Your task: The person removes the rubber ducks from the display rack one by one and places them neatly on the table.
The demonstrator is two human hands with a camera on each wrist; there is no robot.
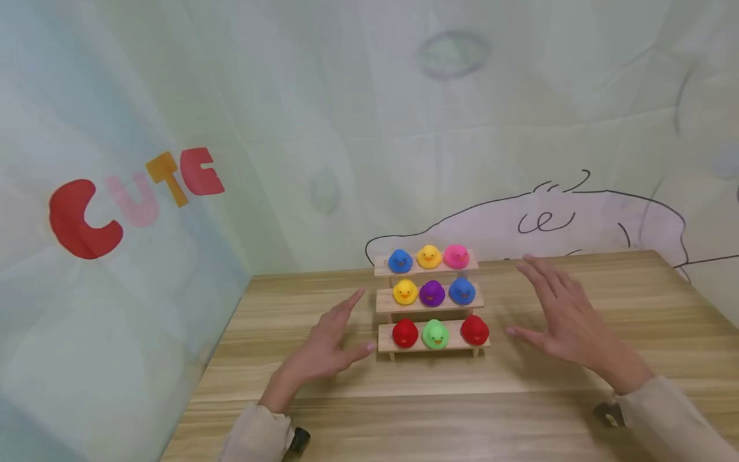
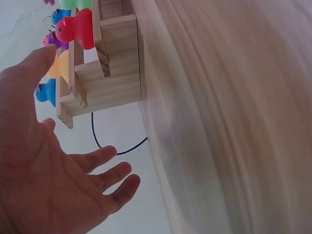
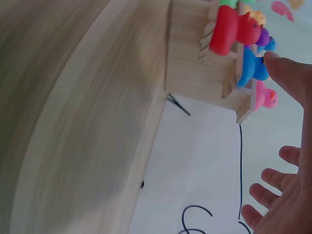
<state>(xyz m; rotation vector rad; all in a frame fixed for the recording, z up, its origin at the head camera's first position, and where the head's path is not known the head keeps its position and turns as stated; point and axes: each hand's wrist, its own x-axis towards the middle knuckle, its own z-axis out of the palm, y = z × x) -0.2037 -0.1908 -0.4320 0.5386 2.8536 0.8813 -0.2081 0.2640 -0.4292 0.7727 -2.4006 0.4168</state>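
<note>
A three-tier wooden rack (image 1: 385, 338) stands on the table with several rubber ducks in rows. On top sit a blue duck (image 1: 400, 261), a yellow duck (image 1: 429, 256) and a pink duck (image 1: 457, 256). The middle tier bears a yellow duck (image 1: 405, 292), a purple duck (image 1: 432, 293) and a blue duck (image 1: 462, 291). Along the bottom are a red duck (image 1: 405, 333), a green duck (image 1: 435, 334) and another red duck (image 1: 475, 330). My left hand (image 1: 323, 346) hovers left of the rack, fingers spread, holding nothing. To its right, my right hand (image 1: 568, 321) is likewise spread and bare.
The wood-grain table (image 1: 439, 417) extends around the rack. Behind it hangs a pale printed cloth (image 1: 358, 128) with a line-drawn figure, and the left side cloth carries coloured letters (image 1: 86, 218). Dark bands (image 1: 299, 441) show at the sleeve cuffs.
</note>
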